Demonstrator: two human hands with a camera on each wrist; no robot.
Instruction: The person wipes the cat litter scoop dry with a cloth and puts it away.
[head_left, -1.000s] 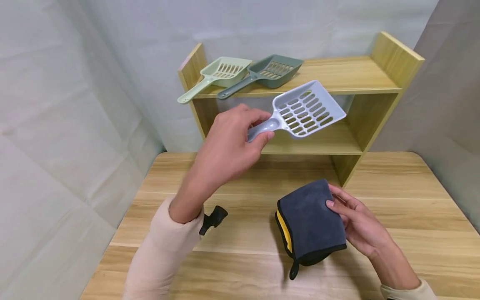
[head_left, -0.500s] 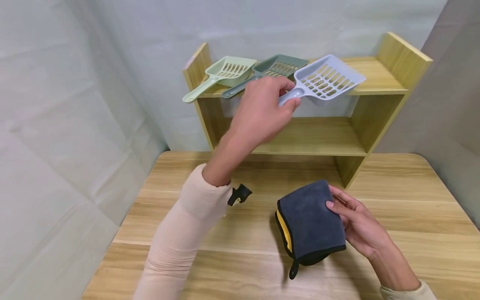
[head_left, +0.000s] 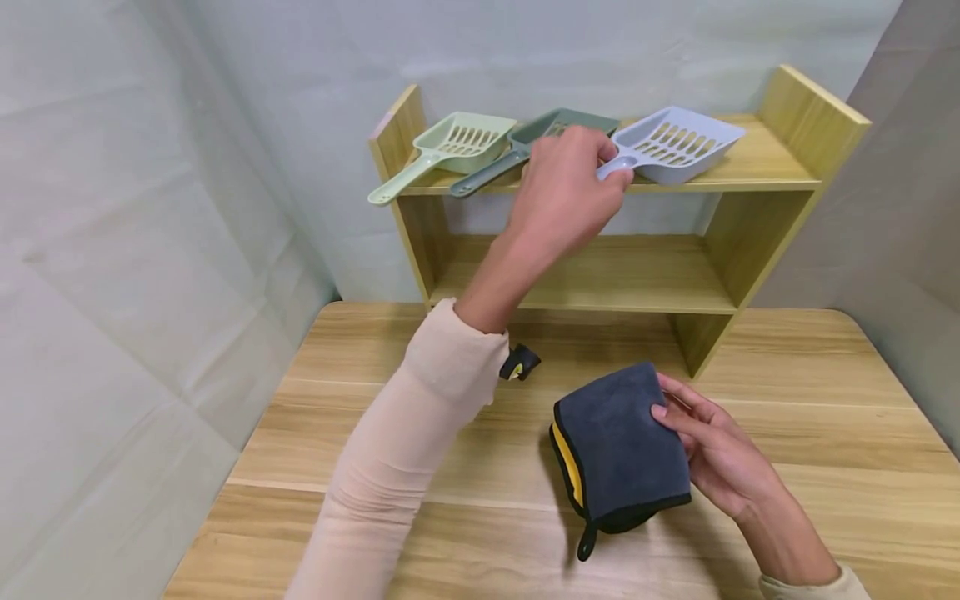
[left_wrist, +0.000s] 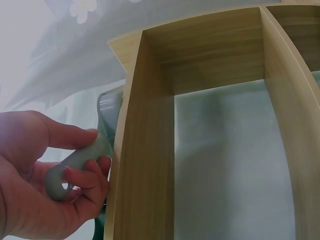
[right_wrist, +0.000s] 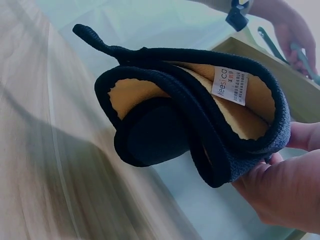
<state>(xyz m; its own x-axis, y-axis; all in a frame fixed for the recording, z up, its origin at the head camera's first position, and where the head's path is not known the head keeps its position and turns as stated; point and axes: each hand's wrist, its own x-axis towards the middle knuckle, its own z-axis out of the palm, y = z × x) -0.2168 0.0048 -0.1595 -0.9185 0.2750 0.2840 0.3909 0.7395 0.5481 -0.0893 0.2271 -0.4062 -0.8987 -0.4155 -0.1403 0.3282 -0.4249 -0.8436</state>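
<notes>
My left hand pinches the handle of a pale lavender litter scoop, whose slotted pan lies on the top shelf, toward its right half. In the left wrist view the thumb and fingers curl round that handle, beside the shelf board. Over the table, my right hand holds a folded cloth, dark grey outside and yellow inside with black edging, by its right side. The right wrist view shows its loose folds, a hanging loop and a white label.
A pale green scoop and a dark green scoop lie on the top shelf to the left, handles jutting past its front edge. The wooden shelf unit stands at the back of the table. Its middle shelf sits below.
My left hand has moved right and away from me with the lavender scoop, whose pan has come down onto the top shelf. My right hand and the cloth have hardly moved.
</notes>
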